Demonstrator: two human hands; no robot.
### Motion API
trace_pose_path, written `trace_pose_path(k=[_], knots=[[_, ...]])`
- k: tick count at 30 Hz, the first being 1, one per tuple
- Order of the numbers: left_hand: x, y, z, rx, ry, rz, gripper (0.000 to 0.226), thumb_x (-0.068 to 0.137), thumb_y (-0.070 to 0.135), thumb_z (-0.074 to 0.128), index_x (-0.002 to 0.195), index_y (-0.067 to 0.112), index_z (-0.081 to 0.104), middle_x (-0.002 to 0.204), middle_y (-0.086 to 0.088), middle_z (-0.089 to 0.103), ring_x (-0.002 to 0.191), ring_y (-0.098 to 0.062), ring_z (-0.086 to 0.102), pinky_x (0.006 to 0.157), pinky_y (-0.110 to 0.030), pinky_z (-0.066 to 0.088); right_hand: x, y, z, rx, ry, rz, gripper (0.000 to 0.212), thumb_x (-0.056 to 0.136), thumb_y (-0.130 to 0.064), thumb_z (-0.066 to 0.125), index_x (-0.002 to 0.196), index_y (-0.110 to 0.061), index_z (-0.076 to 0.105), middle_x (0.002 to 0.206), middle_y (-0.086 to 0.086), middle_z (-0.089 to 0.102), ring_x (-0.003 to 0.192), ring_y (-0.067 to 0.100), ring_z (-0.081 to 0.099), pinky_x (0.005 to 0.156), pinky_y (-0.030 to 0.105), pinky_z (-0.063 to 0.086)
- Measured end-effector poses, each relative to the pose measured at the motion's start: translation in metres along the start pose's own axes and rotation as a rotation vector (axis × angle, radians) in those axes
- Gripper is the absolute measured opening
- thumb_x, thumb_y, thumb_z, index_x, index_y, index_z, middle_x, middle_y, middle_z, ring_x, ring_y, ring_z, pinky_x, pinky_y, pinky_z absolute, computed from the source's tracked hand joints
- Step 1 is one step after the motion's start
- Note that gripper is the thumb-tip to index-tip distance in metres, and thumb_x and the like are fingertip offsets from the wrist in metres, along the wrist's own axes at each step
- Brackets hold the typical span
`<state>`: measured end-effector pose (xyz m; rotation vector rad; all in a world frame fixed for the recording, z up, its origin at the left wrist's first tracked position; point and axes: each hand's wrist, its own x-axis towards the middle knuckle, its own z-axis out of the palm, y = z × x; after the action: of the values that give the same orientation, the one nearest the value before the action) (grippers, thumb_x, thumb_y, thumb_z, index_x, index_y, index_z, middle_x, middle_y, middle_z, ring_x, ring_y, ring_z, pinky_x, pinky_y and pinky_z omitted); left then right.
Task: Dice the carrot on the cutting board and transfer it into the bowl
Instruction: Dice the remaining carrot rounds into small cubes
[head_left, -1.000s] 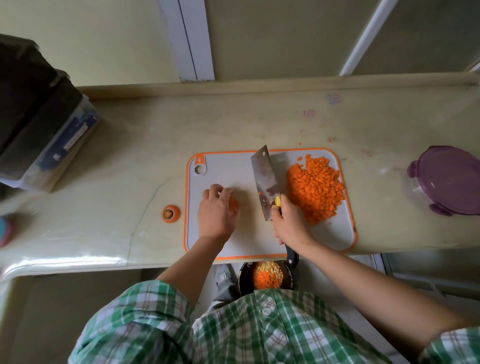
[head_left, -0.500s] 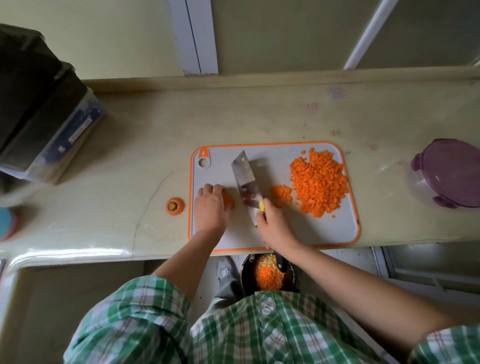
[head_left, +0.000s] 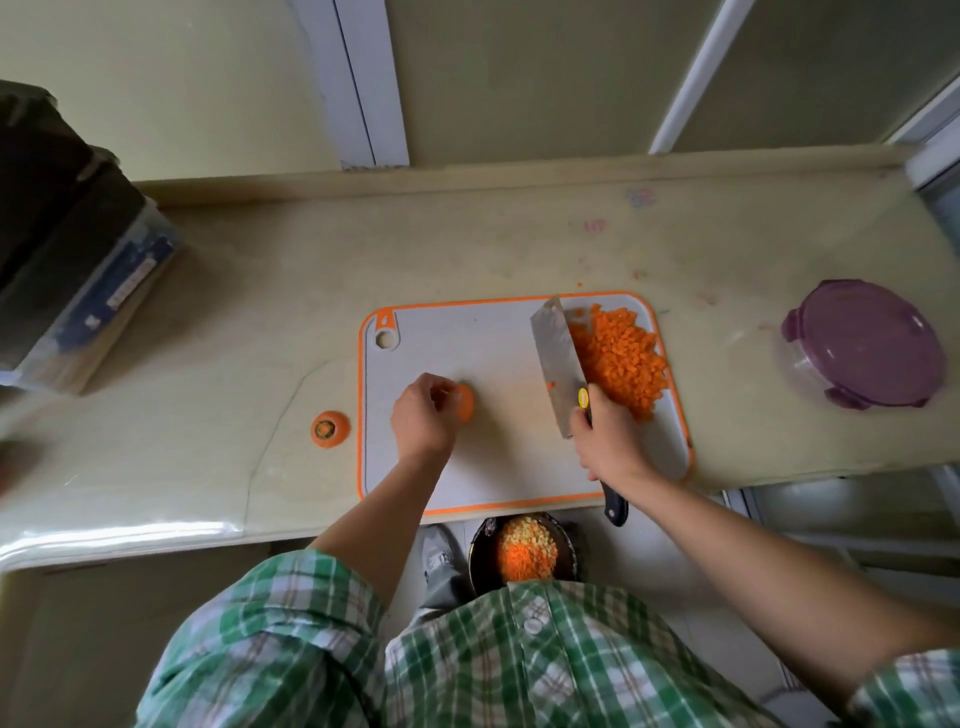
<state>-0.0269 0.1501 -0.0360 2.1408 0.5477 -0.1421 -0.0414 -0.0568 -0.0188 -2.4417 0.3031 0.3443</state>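
Far left of frame: stacked dark containers (head_left: 78, 249) sit on the counter (head_left: 260, 312), well apart from the work. Lower, just beside the left edge of the cutting board (head_left: 467, 332), lies the trimmed carrot top (head_left: 330, 428), set off the board, presumably as discard. On the board's left half, the left hand (head_left: 423, 415) pinches the uncut carrot stub (head_left: 466, 402) with curled fingertips, steadying it flat for the next cuts. Centre-right: the cleaver (head_left: 557, 369) stands with its blade against the left side of the diced carrot (head_left: 618, 358), which is heaped in the board's upper right corner. This likely keeps the cutting zone free. The right hand (head_left: 608, 441) is clenched round the cleaver handle close to the blade, for control. Below the counter edge, bottom centre, a dark bowl (head_left: 474, 558) holds orange and pale dice, placed where the board can be swept into it. Far right: a purple lidded container (head_left: 862, 343). Judgement: dicing nearly done, with the transfer of this heap pending.
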Motion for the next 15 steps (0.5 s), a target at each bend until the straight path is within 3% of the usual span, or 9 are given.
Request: trace_pose_path(k=[3, 7, 11, 15], knots=[[-0.001, 0.004, 0.005, -0.027, -0.047, -0.042, 0.015, 0.090, 0.017, 0.064, 0.103, 0.014, 0.069, 0.097, -0.002, 0.067, 0.088, -0.020, 0.060, 0.077, -0.028, 0.048, -0.003, -0.003, -0.001, 0.103, -0.053, -0.003, 0.009, 0.095, -0.017, 0.041, 0.086, -0.018, 0.040, 0.063, 0.013, 0.051, 0.039, 0.028, 0.050, 0.035, 0.040, 0.049], [-0.002, 0.006, 0.006, 0.126, -0.110, 0.043, 0.020, 0.091, 0.019, 0.062, 0.108, 0.016, 0.071, 0.106, -0.006, 0.069, 0.095, -0.024, 0.062, 0.087, -0.035, 0.051, -0.004, -0.007, -0.005, 0.224, -0.106, 0.035, 0.012, 0.096, -0.016, 0.041, 0.085, -0.017, 0.041, 0.062, 0.009, 0.049, 0.040, 0.020, 0.045, 0.039, 0.031, 0.045], [-0.004, 0.000, -0.008, 0.405, 0.036, 0.131, 0.028, 0.090, 0.012, 0.055, 0.116, 0.014, 0.066, 0.114, -0.009, 0.059, 0.104, -0.028, 0.054, 0.081, -0.036, 0.046, -0.003, -0.010, -0.007, 0.231, -0.135, 0.016, 0.010, 0.096, -0.016, 0.040, 0.087, -0.013, 0.042, 0.063, 0.009, 0.049, 0.041, 0.020, 0.045, 0.039, 0.029, 0.044], [-0.009, -0.016, -0.024, 0.508, 0.086, 0.044, 0.037, 0.085, 0.008, 0.055, 0.122, 0.012, 0.055, 0.120, -0.013, 0.050, 0.110, -0.031, 0.047, 0.086, -0.037, 0.043, -0.001, -0.015, -0.002, 0.232, -0.174, -0.005, 0.008, 0.097, -0.016, 0.040, 0.092, -0.011, 0.044, 0.064, 0.009, 0.050, 0.043, 0.019, 0.046, 0.039, 0.028, 0.044]])
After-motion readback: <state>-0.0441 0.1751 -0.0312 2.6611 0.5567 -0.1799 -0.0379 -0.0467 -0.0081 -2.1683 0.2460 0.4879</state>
